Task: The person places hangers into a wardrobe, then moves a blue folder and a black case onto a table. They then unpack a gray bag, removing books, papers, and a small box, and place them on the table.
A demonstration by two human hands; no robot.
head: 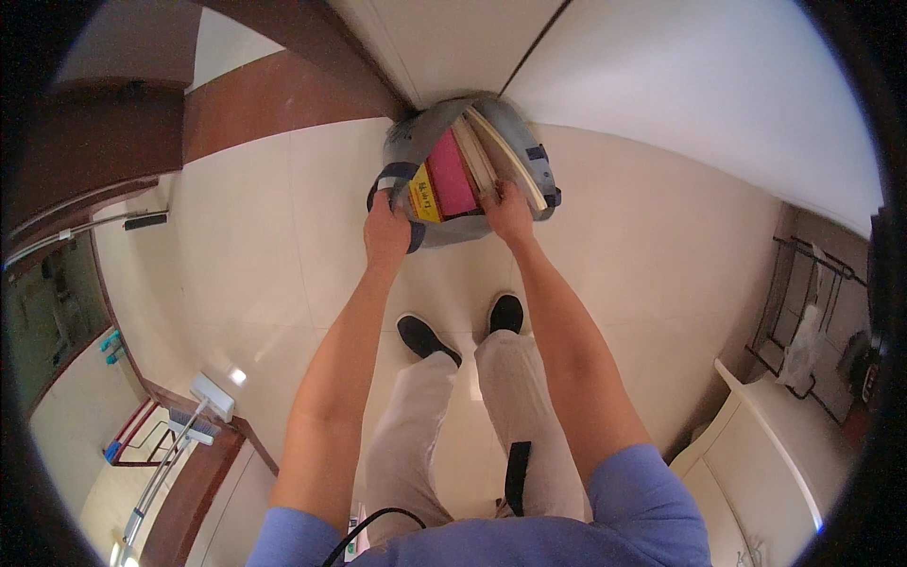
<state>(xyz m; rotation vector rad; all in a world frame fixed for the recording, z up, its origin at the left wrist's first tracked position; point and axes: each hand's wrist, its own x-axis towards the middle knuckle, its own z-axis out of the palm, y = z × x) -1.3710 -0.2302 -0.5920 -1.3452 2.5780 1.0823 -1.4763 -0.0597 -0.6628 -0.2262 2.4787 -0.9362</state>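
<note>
A grey bag (pixel 460 232) with dark straps stands on the floor against the wall, its mouth open towards me. Inside it are a yellow book (pixel 424 193) bearing writing, a pink book (pixel 451 173), a thick book with tan page edges (pixel 476 152) and a pale book or pad (pixel 511 152) leaning to the right. My left hand (pixel 388 230) grips the bag's left side by a dark strap (pixel 397 172). The fingers of my right hand (pixel 510 212) are curled around the near end of the thick book; its palm covers part of the bag's rim.
A broom (pixel 191 423) and a white-headed cleaning tool (pixel 212 395) lean at lower left near a red-framed rack (pixel 131 432). On the right are a black metal rack (pixel 786 312) with a plastic bag (pixel 804 347) and a white cabinet (pixel 751 439). My black shoes (pixel 425 337) are on the tiles.
</note>
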